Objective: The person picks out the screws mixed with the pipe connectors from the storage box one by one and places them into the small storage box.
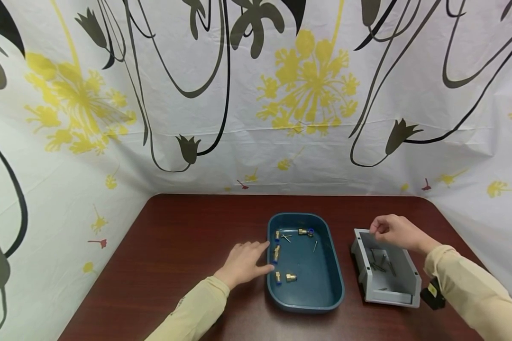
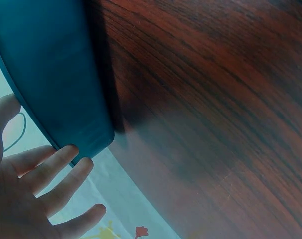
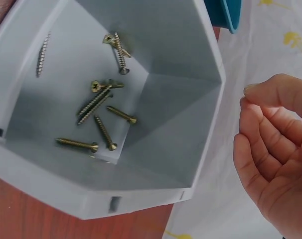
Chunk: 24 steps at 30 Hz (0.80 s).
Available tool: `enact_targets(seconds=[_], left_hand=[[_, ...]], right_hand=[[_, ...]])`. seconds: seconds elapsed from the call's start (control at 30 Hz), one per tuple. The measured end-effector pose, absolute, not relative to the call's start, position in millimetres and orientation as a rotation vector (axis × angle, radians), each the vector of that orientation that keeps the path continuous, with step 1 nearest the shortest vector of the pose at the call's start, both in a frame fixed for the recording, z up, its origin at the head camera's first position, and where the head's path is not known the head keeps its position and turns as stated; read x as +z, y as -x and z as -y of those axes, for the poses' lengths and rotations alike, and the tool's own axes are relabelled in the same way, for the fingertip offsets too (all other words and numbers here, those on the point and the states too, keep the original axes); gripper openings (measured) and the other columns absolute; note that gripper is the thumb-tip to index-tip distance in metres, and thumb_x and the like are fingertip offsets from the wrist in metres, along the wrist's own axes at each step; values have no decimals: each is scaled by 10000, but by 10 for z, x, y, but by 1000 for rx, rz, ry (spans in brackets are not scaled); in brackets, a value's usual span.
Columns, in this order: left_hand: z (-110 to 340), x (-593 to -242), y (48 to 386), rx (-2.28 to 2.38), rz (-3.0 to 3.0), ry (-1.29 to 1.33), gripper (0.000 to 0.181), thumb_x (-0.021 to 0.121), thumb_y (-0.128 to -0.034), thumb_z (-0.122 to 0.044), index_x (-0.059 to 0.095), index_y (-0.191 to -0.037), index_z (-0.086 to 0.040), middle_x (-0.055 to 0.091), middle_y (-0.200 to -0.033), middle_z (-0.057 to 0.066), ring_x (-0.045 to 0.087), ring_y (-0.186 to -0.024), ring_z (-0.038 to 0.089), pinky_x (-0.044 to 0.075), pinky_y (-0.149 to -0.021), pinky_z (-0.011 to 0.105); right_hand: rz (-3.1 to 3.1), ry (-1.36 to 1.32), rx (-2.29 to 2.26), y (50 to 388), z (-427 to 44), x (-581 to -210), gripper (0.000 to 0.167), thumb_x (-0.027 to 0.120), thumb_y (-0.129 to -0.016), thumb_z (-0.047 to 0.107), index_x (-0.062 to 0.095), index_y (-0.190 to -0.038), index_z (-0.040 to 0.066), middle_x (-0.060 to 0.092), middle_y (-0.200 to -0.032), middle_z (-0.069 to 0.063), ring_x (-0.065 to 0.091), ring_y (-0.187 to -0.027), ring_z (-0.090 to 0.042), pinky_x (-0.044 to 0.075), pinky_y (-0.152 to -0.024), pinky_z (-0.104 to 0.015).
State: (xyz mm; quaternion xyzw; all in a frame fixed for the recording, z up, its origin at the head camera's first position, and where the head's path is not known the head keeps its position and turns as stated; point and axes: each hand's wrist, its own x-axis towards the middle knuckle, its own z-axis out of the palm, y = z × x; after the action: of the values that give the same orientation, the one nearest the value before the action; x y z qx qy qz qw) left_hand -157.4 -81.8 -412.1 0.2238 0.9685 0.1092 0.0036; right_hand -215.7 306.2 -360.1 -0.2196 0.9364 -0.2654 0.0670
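Note:
My left hand [image 1: 246, 263] is at the left side of a blue tray [image 1: 307, 303], fingers spread, fingertips at the rim. The left wrist view shows the same hand [image 2: 41, 194] against the tray's outer wall [image 2: 51, 64]. In the tray lie several brass fittings [image 1: 291, 277], some with blue ends, and a few screws [image 1: 286, 238]. Over the far edge of a grey bin [image 1: 390, 297] is my right hand [image 1: 398, 232]. Its fingers [image 3: 260, 134] are curled with thumb and index tips together; nothing shows between them. Several screws [image 3: 93, 104] lie in the bin.
Both containers stand on a dark red-brown wooden table [image 1: 196, 222], with a strip of table between them. A white patterned cloth [image 1: 239, 118] hangs behind the table and to its sides. A black device [image 1: 433, 293] is on the right wrist.

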Motion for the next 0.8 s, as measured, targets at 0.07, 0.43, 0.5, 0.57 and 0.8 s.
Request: enact_targets(seconds=[0.07, 0.43, 0.5, 0.57, 0.8], left_hand=[[817, -4121, 1572, 345, -3036, -701, 630, 583, -782, -500, 474, -1279, -129, 540, -1175, 57, 493, -1059, 228, 364, -872, 446], [822, -4116, 1558, 359, -3041, -703, 634, 578, -782, -509, 473, -1280, -132, 539, -1176, 58, 494, -1057, 227, 361, -874, 453], [823, -4119, 1559, 365, -3041, -701, 633, 581, -782, -504, 472, -1282, -131, 538, -1178, 61, 492, -1060, 230, 359, -876, 455], [824, -4122, 1559, 370, -3041, -701, 630, 583, -783, -499, 472, -1281, -130, 537, -1179, 63, 490, -1063, 233, 358, -877, 457], [825, -4128, 1567, 360, -3043, -709, 633, 582, -782, -503, 472, -1280, -128, 530, -1186, 54, 487, -1065, 227, 362, -875, 451]], right_hand=[[-2827, 668, -798, 2172, -3046, -3577, 85, 571, -762, -13, 579, -833, 31, 561, -713, -6, 484, -617, -119, 397, -519, -267], [-2837, 772, -806, 2266, -2801, -3324, 36, 589, -812, 52, 594, -847, 56, 588, -754, 6, 522, -660, -122, 419, -554, -280], [-2840, 791, -798, 2288, -2732, -3297, 29, 594, -821, 79, 600, -849, 72, 585, -753, 27, 521, -668, -119, 420, -569, -284], [-2830, 801, -806, 2309, -2661, -3284, 34, 601, -828, 109, 604, -849, 83, 582, -751, 38, 522, -674, -122, 425, -583, -292], [-2768, 825, -869, 2361, -2396, -3318, 28, 585, -843, 117, 600, -858, 98, 580, -745, 28, 527, -669, -149, 444, -576, -306]])
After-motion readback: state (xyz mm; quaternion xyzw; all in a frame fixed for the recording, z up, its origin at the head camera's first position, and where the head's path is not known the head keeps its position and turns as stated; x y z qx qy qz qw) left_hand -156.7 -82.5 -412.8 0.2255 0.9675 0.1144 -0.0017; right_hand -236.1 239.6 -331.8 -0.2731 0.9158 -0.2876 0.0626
